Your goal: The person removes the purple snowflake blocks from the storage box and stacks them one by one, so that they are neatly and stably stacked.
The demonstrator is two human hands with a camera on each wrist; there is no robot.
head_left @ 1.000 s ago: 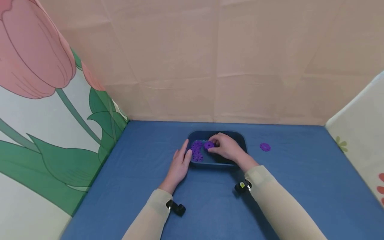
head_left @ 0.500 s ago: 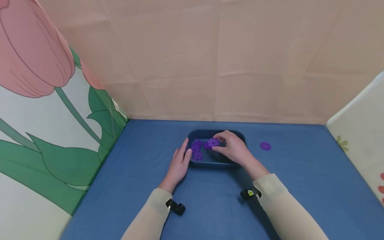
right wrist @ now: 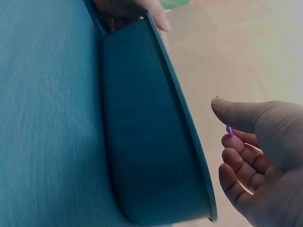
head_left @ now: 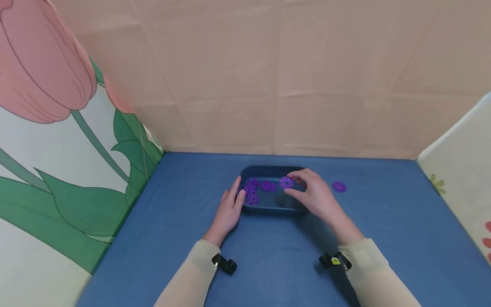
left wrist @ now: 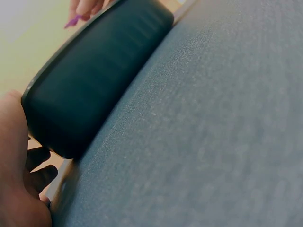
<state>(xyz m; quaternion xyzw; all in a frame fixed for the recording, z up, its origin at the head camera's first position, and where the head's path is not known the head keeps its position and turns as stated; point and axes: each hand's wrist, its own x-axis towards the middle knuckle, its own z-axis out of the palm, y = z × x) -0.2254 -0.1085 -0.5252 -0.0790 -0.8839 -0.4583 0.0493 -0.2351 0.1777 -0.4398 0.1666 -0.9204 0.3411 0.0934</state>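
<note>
In the head view my right hand (head_left: 315, 194) pinches a purple notched disc (head_left: 286, 183) between thumb and fingers, above the right half of a dark blue tray (head_left: 276, 209). From the right wrist, only a thin purple edge of that disc (right wrist: 229, 131) shows behind the thumb. Another purple disc (head_left: 268, 186) lies in the tray's middle, and several more form a cluster (head_left: 252, 192) along its left side. My left hand (head_left: 228, 213) rests against the tray's left end, fingers extended along the wall and thumb at the rim.
One single purple disc (head_left: 339, 186) lies on the blue tabletop (head_left: 268, 264), right of the tray. A beige sheet (head_left: 276, 85) hangs behind the table. Printed flower panels (head_left: 96, 204) flank the left side, and a white panel (head_left: 460, 170) the right.
My right hand has moved right across the tray and lifted a disc away from the one now lying in the middle. The left hand has stayed at the tray's left end.
</note>
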